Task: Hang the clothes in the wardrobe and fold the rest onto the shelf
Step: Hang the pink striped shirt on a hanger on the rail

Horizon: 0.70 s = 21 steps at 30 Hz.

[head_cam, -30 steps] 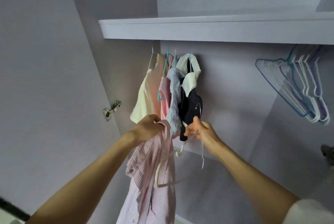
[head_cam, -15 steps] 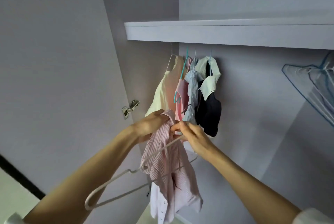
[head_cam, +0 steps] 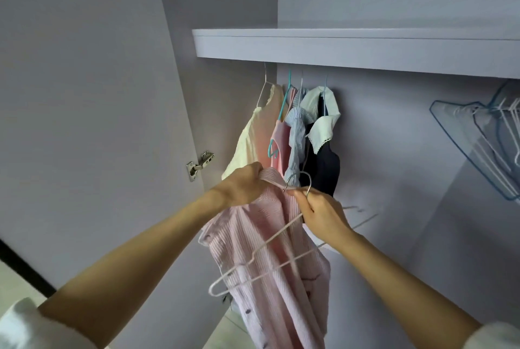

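A pink striped shirt hangs down in front of me inside the wardrobe. My left hand grips its top edge near the collar. My right hand pinches the neck of a white wire hanger, just below its metal hook. The hanger lies slanted across the front of the shirt, its left end low. Behind my hands, several garments hang under the shelf: a cream one, a pink one, a light blue one and a dark one with a white collar.
Several empty hangers, clear blue and white, hang at the right. The wardrobe's left wall and an open door with a metal hinge stand on the left. A white sleeve covers each forearm's lower end.
The view has shifted left and closer. The hanger has swung up from below my left arm and now lies across the shirt's front. My right hand has moved to the hook's neck.
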### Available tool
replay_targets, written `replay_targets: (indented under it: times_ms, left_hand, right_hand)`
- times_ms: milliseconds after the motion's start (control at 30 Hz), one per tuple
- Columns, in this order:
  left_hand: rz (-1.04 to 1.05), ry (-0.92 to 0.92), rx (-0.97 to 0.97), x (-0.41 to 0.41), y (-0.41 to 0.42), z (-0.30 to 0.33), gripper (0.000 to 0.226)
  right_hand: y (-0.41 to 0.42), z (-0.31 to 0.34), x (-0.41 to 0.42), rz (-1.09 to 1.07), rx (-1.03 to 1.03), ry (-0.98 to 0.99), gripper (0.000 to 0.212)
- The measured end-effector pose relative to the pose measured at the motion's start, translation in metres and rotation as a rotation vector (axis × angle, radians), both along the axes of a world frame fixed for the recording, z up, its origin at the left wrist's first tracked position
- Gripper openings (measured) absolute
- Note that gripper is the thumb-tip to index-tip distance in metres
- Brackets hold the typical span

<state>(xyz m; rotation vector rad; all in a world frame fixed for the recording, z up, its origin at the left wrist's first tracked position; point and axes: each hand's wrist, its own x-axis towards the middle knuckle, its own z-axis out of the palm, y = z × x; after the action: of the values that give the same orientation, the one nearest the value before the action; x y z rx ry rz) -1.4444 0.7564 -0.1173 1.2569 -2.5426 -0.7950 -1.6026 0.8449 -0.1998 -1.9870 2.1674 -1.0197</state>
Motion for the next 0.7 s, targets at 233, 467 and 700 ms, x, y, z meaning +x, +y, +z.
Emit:
replay_targets:
  times_ms: [233, 467, 700]
  left_hand:
    - [-0.135, -0.288, -0.126, 0.013, -0.002, 0.01, 0.02]
    - [0.059, -0.436, -0.432, 0.041, -0.02, -0.014, 0.034]
    - [0.197, -0.155, -0.299, 0.072, -0.036, -0.03, 0.023]
  right_hand:
    - [-0.003, 0.014, -0.01, -0.211, -0.061, 0.078, 0.034]
    - [-0.014, 0.025, 0.003, -0.264, -0.023, 0.255, 0.041]
    - [-0.021, 0.025, 0.025, -0.334, -0.016, 0.274, 0.046]
